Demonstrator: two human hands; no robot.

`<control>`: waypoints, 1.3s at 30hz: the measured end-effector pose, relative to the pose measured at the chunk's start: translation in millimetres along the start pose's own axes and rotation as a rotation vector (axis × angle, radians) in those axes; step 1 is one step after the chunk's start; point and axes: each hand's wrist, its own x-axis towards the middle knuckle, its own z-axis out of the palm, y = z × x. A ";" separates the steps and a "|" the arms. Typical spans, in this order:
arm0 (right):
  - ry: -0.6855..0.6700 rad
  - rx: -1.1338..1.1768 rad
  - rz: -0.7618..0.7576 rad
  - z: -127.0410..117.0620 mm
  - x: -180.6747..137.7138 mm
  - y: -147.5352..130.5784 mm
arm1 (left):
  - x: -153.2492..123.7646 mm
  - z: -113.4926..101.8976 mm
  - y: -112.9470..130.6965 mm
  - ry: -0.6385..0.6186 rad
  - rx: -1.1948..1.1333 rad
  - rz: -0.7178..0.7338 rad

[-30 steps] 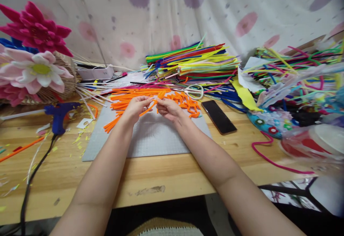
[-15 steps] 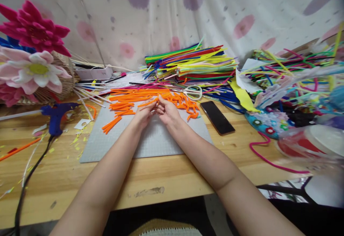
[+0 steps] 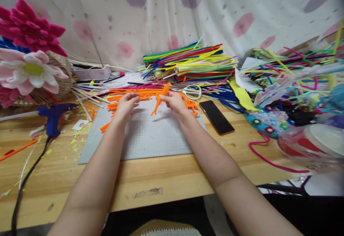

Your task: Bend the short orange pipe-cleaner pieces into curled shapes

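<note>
Pinched in my right hand is a bent orange pipe cleaner, its loop pointing up and two thin ends splayed downward. It is held above the grey cutting mat. My left hand hovers at the mat's left part, fingers apart, with nothing visible in it. Straight orange pipe cleaner pieces lie beside and behind that hand, which partly hides them. Bent orange pieces lie past my right hand, partly covered by it.
White-handled scissors and a phone lie right of the mat. A blue glue gun with a black cord stands left. Bundles of coloured pipe cleaners line the back. Fuzzy flowers stand far left, a plastic-wrapped tub right.
My hands have moved apart: the left went left and let go, its fingers spreading. The right keeps the bent orange pipe cleaner, now raised upright in plain view.
</note>
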 end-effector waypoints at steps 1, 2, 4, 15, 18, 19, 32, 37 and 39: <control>0.015 -0.020 0.001 1.8 -0.3 1.7 | -3.8 4.4 1.0 -0.070 0.035 0.051; 0.020 -0.035 0.004 3.8 -0.6 3.3 | -8.7 10.2 1.7 -0.150 0.067 0.084; -0.001 -0.055 0.026 6.9 -1.6 5.2 | -18.8 22.3 2.1 -0.258 0.108 0.103; -0.397 0.034 0.180 1.1 -8.0 -5.1 | -25.7 23.2 1.8 -0.599 -0.204 -0.332; -0.441 0.045 0.194 -0.8 -5.8 -1.9 | -26.2 27.1 0.0 -0.576 -0.260 -0.354; -0.435 0.032 0.169 -2.2 -4.8 -0.1 | -26.3 28.2 -0.4 -0.555 -0.272 -0.338; -0.419 -0.385 -0.085 -12.3 -6.5 3.1 | -18.0 19.1 -4.5 -0.446 -0.103 -0.165; -0.287 -0.394 -0.166 -1.9 -4.7 8.8 | -18.6 29.1 -10.7 -0.273 0.145 -0.034; -0.319 -0.355 -0.201 3.1 -6.8 8.6 | -17.8 30.5 -11.9 -0.213 0.168 0.002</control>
